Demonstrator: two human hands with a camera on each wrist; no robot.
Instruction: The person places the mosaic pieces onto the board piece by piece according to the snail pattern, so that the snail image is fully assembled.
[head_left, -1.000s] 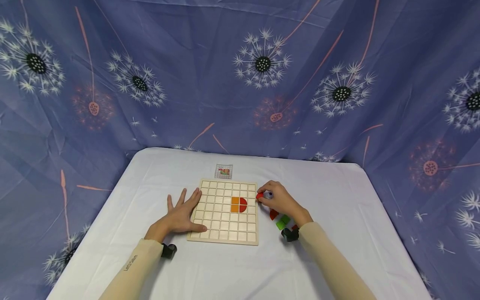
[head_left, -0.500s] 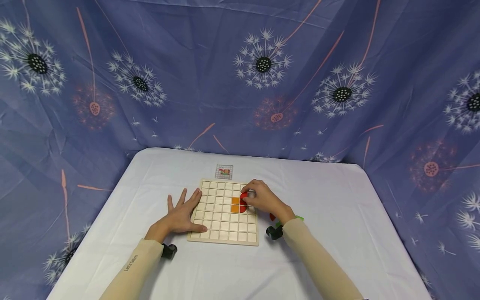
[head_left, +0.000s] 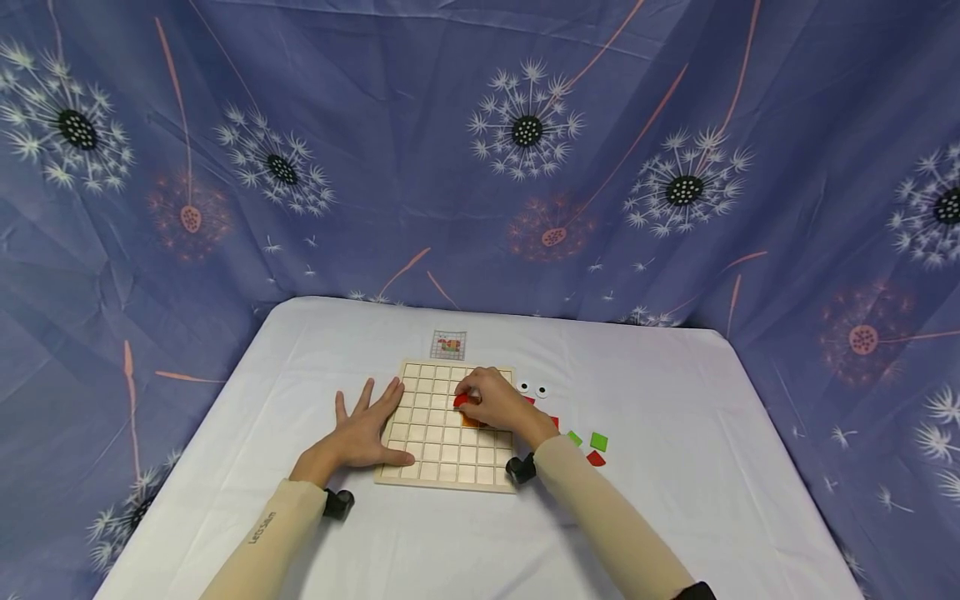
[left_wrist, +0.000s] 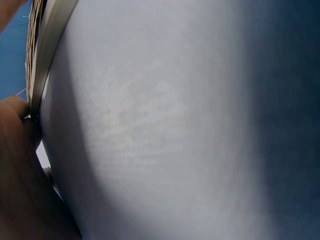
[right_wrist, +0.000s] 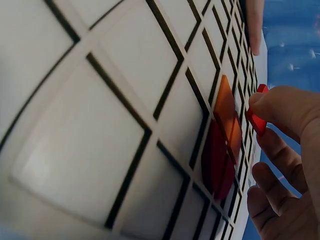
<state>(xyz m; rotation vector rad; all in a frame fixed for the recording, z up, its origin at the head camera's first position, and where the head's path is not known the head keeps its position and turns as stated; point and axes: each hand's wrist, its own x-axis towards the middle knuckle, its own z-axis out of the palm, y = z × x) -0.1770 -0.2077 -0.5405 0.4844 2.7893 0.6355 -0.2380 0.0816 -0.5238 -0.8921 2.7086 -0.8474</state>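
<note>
A pale gridded wooden board [head_left: 435,454] lies flat on the white table. My left hand [head_left: 362,435] is spread along its left edge, fingers straight, thumb on the lower left corner. Between thumb and fingers, my right hand [head_left: 497,402] pinches a red curved-edged tile [head_left: 461,402] over the board, left of the orange tiles [head_left: 470,422]. In the right wrist view the pinched red tile stands tilted beyond the orange tiles [right_wrist: 227,115]. Two red quarter-circle tiles [right_wrist: 216,160] sit in the grid beside them; in the head view the right hand hides these.
Behind the board lies a small picture card [head_left: 448,345]. Right of the board are two eye tiles [head_left: 542,391], green tiles [head_left: 598,442] and red tiles [head_left: 596,458]. A blue dandelion-print curtain [head_left: 390,167] hangs around the table.
My right hand has carried the red tile leftward from beside the board, over the placed red pieces, to the left of the orange tiles. The left hand stays put.
</note>
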